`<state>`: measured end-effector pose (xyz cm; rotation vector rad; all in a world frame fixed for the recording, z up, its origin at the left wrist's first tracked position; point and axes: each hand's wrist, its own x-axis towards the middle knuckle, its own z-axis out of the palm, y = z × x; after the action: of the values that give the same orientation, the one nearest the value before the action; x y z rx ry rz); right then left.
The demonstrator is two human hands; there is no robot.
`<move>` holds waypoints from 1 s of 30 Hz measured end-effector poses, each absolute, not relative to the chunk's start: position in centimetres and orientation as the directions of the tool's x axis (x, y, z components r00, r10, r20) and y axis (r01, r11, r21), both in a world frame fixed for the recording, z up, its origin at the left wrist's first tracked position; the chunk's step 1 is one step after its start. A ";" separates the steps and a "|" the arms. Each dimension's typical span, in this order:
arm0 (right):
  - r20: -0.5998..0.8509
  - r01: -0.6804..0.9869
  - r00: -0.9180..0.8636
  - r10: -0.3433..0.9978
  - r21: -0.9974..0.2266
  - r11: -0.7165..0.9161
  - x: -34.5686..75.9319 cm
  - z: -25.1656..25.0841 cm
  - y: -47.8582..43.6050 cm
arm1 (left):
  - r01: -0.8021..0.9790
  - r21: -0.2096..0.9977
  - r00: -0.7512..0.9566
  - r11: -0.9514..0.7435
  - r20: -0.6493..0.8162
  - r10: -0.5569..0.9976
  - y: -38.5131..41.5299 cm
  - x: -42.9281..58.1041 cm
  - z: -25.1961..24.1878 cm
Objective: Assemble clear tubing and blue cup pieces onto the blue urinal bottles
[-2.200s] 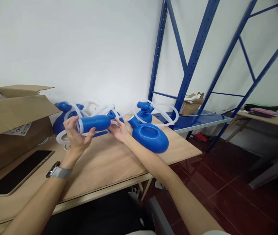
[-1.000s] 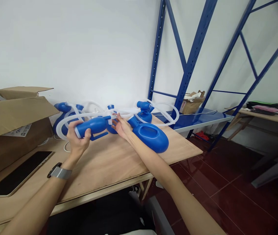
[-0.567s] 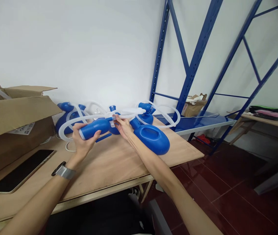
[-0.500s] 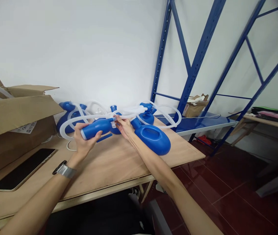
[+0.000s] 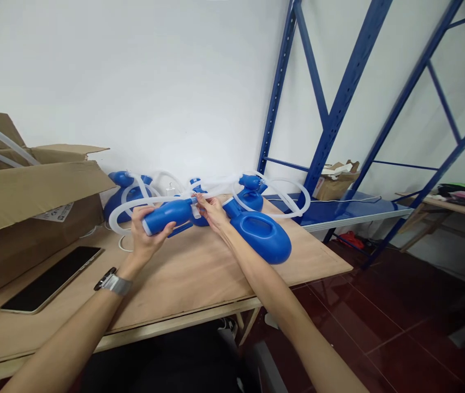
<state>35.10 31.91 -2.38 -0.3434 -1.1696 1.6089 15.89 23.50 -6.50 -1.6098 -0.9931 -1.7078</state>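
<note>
My left hand (image 5: pixel 147 240) is wrapped round a blue plastic funnel-like piece (image 5: pixel 170 214), its wide pale-rimmed end toward me and its narrow spout pointing right. At the spout, the fingers of my right hand (image 5: pixel 214 214) pinch the end of a translucent hose (image 5: pixel 128 206). That hose loops round on the left, behind my left hand. Whether its end sits over the spout is hidden by my fingertips. Beside my right wrist lies a blue urinal bottle (image 5: pixel 271 245) with a moulded handle, its neck toward the hand.
More blue bottles with coiled hoses stand along the wall, one at left (image 5: pixel 113 207) and one at right (image 5: pixel 252 199). A cardboard box (image 5: pixel 31 202) and a dark phone or tablet (image 5: pixel 52 279) occupy the table's left. Blue metal shelving (image 5: pixel 333 109) rises at right.
The whole view has shifted slightly, so things appear a little further right. Both hands keep their grips on the blue piece and the hose.
</note>
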 end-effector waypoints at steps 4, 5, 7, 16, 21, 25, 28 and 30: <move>0.304 -0.637 -0.401 0.864 -0.770 -0.025 34.9 -2.2 31.9 | 0.834 0.060 -0.033 -0.549 0.998 0.059 24.0 15.1 -6.6; 0.289 -0.648 -0.391 0.874 -0.761 -0.039 34.9 -2.2 31.9 | 0.839 0.002 0.021 -0.544 0.999 0.037 24.2 14.9 -6.7; 0.240 -0.629 -0.364 0.900 -0.776 -0.047 34.9 -2.4 31.9 | 0.840 -0.147 0.166 -0.522 0.986 -0.011 24.4 14.7 -6.9; 0.226 -0.416 -0.356 0.907 -0.907 0.063 35.5 -2.5 32.7 | 0.743 -0.531 0.555 -0.408 0.829 -0.068 23.4 14.9 -6.3; 0.207 -0.294 -0.361 0.909 -0.951 0.099 36.0 -2.0 33.0 | 0.678 -0.650 0.677 -0.342 0.734 -0.052 23.2 15.0 -6.4; 0.087 -0.263 -0.436 0.896 -0.964 -0.034 36.7 -1.6 33.3 | 0.661 -0.672 0.701 -0.333 0.711 -0.043 23.3 15.1 -6.4; 0.071 -0.234 -0.507 0.859 -0.970 -0.058 37.1 -1.5 33.4 | 0.678 -0.671 0.695 -0.302 0.718 -0.037 23.3 14.3 -6.3; 0.090 -0.226 -0.522 0.848 -0.973 -0.036 37.3 -1.6 33.4 | 0.696 -0.657 0.677 -0.290 0.735 -0.039 23.4 13.7 -6.3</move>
<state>37.27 33.38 -1.57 -0.6949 -1.4264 1.6789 13.67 23.42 -6.30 -1.7284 -0.5322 -0.7874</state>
